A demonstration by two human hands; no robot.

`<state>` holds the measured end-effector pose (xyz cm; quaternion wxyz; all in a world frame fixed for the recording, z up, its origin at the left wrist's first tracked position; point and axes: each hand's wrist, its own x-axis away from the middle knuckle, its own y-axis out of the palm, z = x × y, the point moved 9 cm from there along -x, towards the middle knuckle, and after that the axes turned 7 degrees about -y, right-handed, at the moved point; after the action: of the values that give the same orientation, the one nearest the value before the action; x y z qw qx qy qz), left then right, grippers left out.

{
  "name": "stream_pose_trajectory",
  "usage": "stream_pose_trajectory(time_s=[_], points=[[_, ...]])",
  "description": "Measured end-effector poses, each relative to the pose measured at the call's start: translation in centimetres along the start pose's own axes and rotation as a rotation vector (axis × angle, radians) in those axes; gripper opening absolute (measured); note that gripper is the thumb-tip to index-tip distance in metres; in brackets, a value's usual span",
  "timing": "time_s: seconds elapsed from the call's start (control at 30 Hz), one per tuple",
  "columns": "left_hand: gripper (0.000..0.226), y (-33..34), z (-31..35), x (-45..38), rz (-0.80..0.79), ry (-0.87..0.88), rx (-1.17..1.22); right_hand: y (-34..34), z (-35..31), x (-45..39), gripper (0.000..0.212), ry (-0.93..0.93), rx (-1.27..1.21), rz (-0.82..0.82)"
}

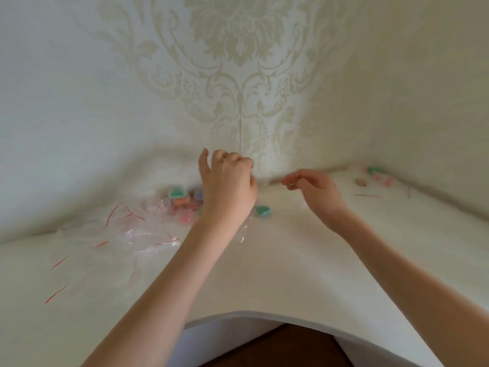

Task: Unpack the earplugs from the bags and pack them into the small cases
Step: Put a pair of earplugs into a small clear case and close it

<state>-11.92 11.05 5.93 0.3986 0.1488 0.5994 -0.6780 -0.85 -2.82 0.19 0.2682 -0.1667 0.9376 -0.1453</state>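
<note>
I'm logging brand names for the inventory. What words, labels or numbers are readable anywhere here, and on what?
None can be read.
Small cases: no lettering shows; blurred.
Clear bags: only red strips, no print visible.
Teal case: too small and blurred to tell.
Wallpaper: ornament only, no text.

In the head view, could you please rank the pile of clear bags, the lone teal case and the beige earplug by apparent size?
1. pile of clear bags
2. teal case
3. beige earplug, though it lies farther away.
</note>
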Motion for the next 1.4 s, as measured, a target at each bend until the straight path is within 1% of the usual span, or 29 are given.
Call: stream_pose_trajectory(time_s=[0.13,0.2,0.27,0.33,0.37,0.43,0.5,0.53,0.57,0.63,0.7,0.73,0.8,0.83,0.9,0.97,1.1,1.13,1.2,1.27,1.33,1.4], points=[[0.034,7.4,7.8,0.5,-0.295,0.136,0.079,-8.5,5.0,0.6,0.038,0.061,0.282,0.187],[0.039,11.2,10.6,1.4,-0.411,0.180,0.068,-11.8,7.5,1.3,0.038,0.107,0.389,0.225],[0.045,14.0,12.3,2.0,-0.483,0.191,0.041,-14.4,9.4,1.5,0.043,0.128,0.478,0.236],[0.049,15.5,13.3,2.4,-0.501,0.190,0.039,-16.0,11.0,1.1,0.046,0.193,0.640,0.183],[0.050,15.9,13.7,2.5,-0.496,0.192,0.055,-16.6,11.8,0.6,0.048,0.240,0.745,0.127],[0.050,16.4,14.4,2.9,-0.478,0.214,0.107,-16.8,13.3,-0.4,0.053,0.307,0.911,-0.024],[0.049,16.8,15.1,3.4,-0.498,0.268,0.162,-15.9,14.7,-1.3,0.050,0.307,0.999,-0.166],[0.048,17.1,15.4,3.6,-0.512,0.299,0.188,-15.4,15.1,-1.7,0.045,0.287,0.981,-0.181],[0.047,17.2,15.5,3.6,-0.517,0.325,0.211,-15.2,15.2,-2.0,0.038,0.271,0.940,-0.146],[0.044,17.1,15.6,3.4,-0.502,0.341,0.276,-15.1,14.4,-2.7,0.026,0.179,0.887,-0.014],[0.038,16.8,15.3,3.0,-0.484,0.257,0.418,-14.6,12.8,-2.7,0.020,0.093,0.860,0.061],[0.034,16.6,14.8,2.7,-0.475,0.163,0.525,-14.4,12.1,-2.3,0.020,0.072,0.796,0.107],[0.021,16.3,13.8,2.4,-0.466,-0.085,0.788,-13.4,9.9,-1.1,0.019,0.025,0.633,0.175],[0.016,16.4,13.5,2.4,-0.486,-0.201,0.909,-12.6,8.6,-0.4,0.021,-0.013,0.579,0.178],[0.022,17.1,13.2,3.1,-0.604,-0.418,1.122,-10.9,6.5,1.1,0.023,-0.092,0.541,0.139],[0.028,17.7,13.2,3.8,-0.693,-0.561,1.255,-10.2,5.7,2.3,0.020,-0.118,0.531,0.133],[0.025,18.3,13.3,4.4,-0.736,-0.648,1.291,-10.8,5.5,3.6,0.020,-0.078,0.447,0.216],[0.023,18.6,13.1,4.4,-0.734,-0.675,1.306,-10.6,5.5,3.5,0.022,-0.081,0.438,0.201],[0.017,18.8,12.6,4.3,-0.700,-0.712,1.317,-9.8,5.7,3.2,0.025,-0.105,0.466,0.117],[0.009,18.6,12.0,3.8,-0.630,-0.685,1.241,-9.5,6.2,2.7,0.025,-0.111,0.497,0.065],[0.007,18.5,11.6,3.6,-0.613,-0.681,1.237,-9.9,6.5,2.6,0.019,-0.104,0.481,0.075],[0.010,18.6,11.8,3.5,-0.652,-0.677,1.279,-10.3,6.6,2.6,0.012,-0.125,0.472,0.092]])
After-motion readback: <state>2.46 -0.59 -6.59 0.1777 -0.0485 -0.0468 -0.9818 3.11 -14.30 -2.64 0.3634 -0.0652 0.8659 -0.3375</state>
